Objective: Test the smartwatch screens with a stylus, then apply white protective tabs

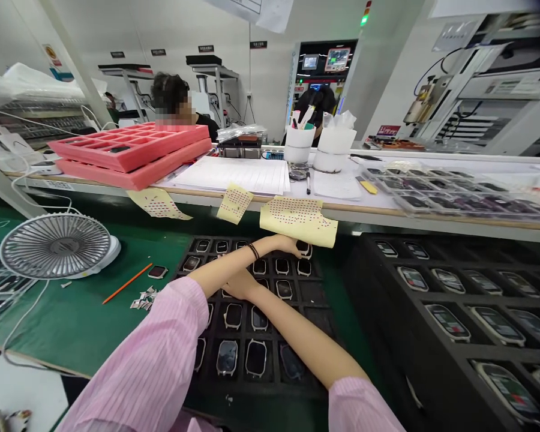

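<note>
My arms cross over a black compartment tray [317, 292] of small watch-like screen units [233, 315]. My left hand [288, 244], with a dark band on its wrist, reaches to the tray's far row. Its fingers curl down at a unit [304, 248], just under a hanging yellow dotted sheet [297, 221]. What it grips is hidden. My right hand [239, 285] lies under the left forearm in the middle of the tray, and its fingers are covered.
A second black tray [459, 282] of units stands at the right. On the green mat at the left are a small white fan [56, 246], an orange pencil [126, 283], a loose unit [157, 272] and scraps. Pink foam trays [130, 150], papers and cups fill the raised shelf. A person sits beyond it.
</note>
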